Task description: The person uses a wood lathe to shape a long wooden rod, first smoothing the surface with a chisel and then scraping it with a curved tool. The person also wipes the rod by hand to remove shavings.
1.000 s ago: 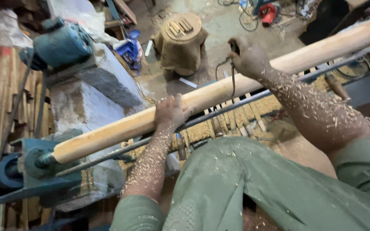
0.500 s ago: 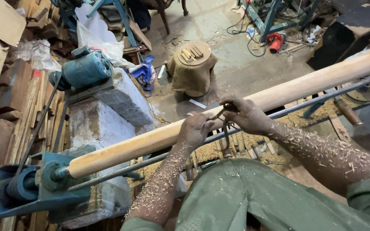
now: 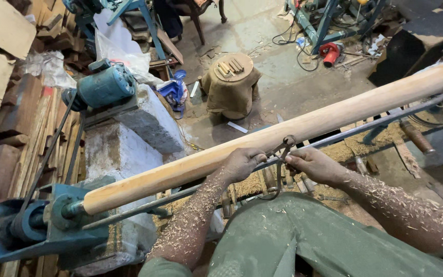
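A long pale wooden rod [image 3: 334, 115] lies across a blue lathe [image 3: 42, 225], running from lower left to upper right. My left hand [image 3: 242, 164] rests against the rod's near side, with its fingers on a metal caliper [image 3: 282, 154]. My right hand [image 3: 314, 165] pinches the caliper's other leg just right of it. The caliper hangs in front of the rod, over a thin metal rest bar [image 3: 365, 128]. Both forearms are covered in wood shavings.
A blue motor [image 3: 106, 87] sits on a concrete block [image 3: 144, 120] at the left. A sack-covered stump [image 3: 232, 87] with chisels on top stands on the floor beyond the rod. Stacked boards [image 3: 16, 128] fill the far left; cables and tools lie at the upper right.
My right hand came down from the top of the rod to its near side. Both hands have met at the caliper, and the view has shifted slightly.
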